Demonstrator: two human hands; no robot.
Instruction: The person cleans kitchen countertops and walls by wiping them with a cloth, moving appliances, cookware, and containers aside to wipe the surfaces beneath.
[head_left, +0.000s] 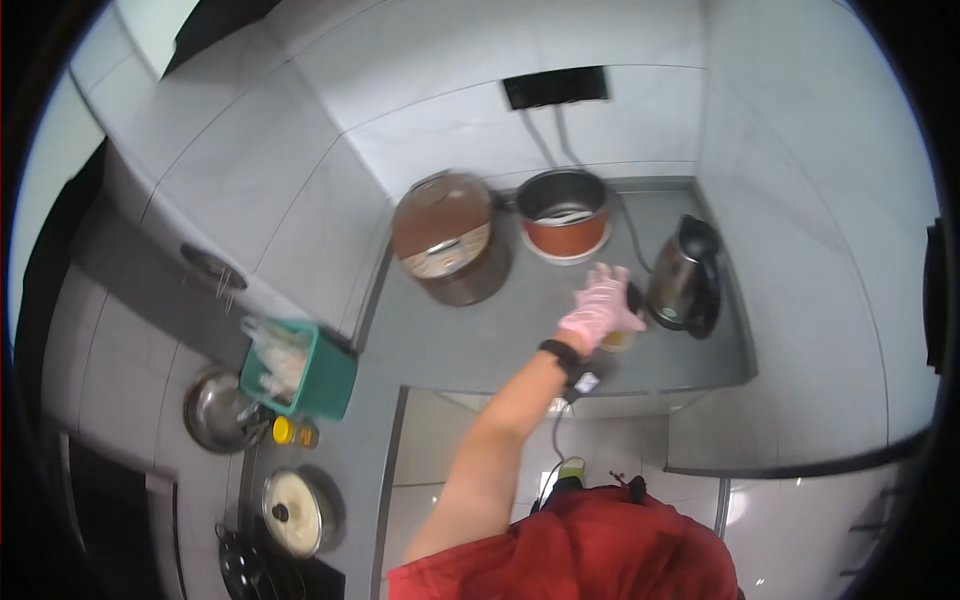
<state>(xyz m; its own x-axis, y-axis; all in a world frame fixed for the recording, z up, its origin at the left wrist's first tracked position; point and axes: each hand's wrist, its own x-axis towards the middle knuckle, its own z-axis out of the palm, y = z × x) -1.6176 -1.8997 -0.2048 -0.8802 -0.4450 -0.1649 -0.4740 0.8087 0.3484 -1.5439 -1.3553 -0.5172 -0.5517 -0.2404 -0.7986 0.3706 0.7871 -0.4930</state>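
My left hand [603, 308], in a pink glove with a black band at the wrist, reaches over the grey counter [520, 345]. Its fingers are stretched out and the thumb is spread to the right. Beneath and beside the hand is a small container with something yellowish [618, 342] at its base. A dark part [634, 296] shows between thumb and fingers; the hand hides most of it, and I cannot tell if they touch. Just right stands an upright electric kettle [680, 275]. Behind the hand is an orange-brown pot [565, 238] with a dark inside. My right hand is out of view.
A brown rice cooker [455, 240] with its lid down stands left. Along the left counter are a green basket [325, 375] with plastic bags, a metal pan [215, 410], yellow-lidded jar [285, 431] and lidded pot [295, 515]. A cable with a black box [580, 385] hangs near the front edge.
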